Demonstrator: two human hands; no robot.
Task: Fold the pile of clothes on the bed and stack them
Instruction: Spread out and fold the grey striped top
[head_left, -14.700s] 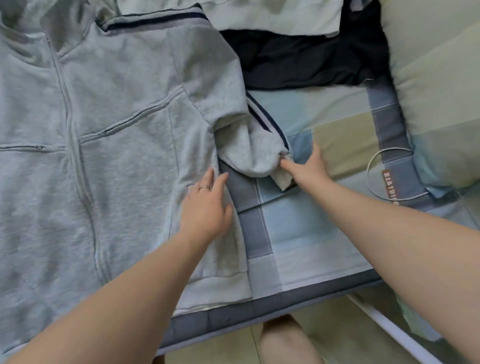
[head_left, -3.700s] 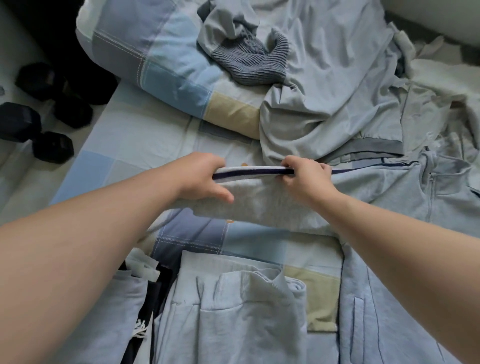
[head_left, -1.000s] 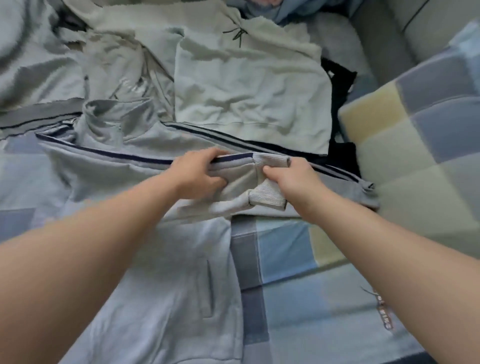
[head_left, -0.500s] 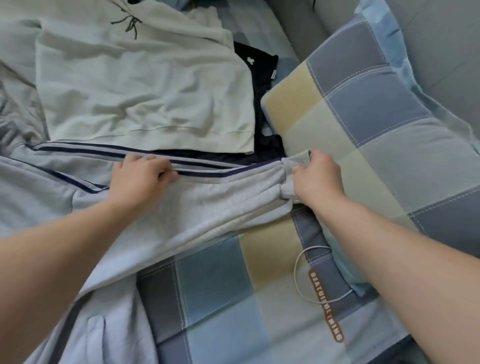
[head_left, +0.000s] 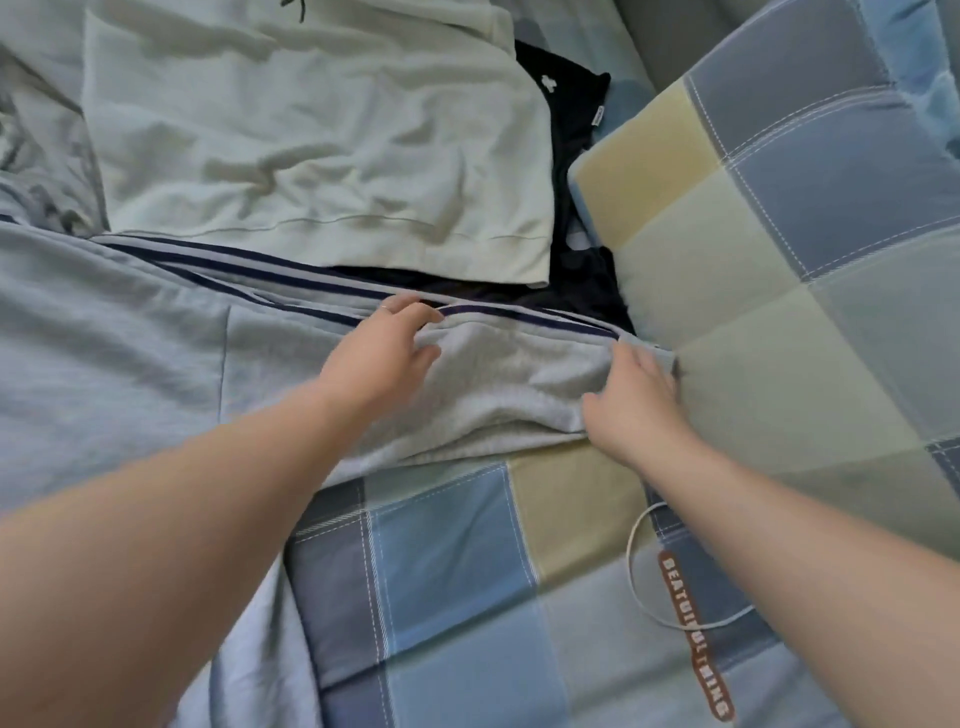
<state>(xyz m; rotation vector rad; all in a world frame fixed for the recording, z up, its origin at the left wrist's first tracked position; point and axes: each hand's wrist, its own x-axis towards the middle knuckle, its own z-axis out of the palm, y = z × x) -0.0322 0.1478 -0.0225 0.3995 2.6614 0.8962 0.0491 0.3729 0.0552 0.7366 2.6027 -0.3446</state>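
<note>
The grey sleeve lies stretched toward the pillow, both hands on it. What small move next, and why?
Probably fold the sleeve back over the jacket body: it lies stretched out toward the pillow, the right hand spread on its cuff end, the left hand on it by the navy stripe, and the jacket is not yet folded.

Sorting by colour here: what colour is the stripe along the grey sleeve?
The stripe is dark navy; head view.
</note>
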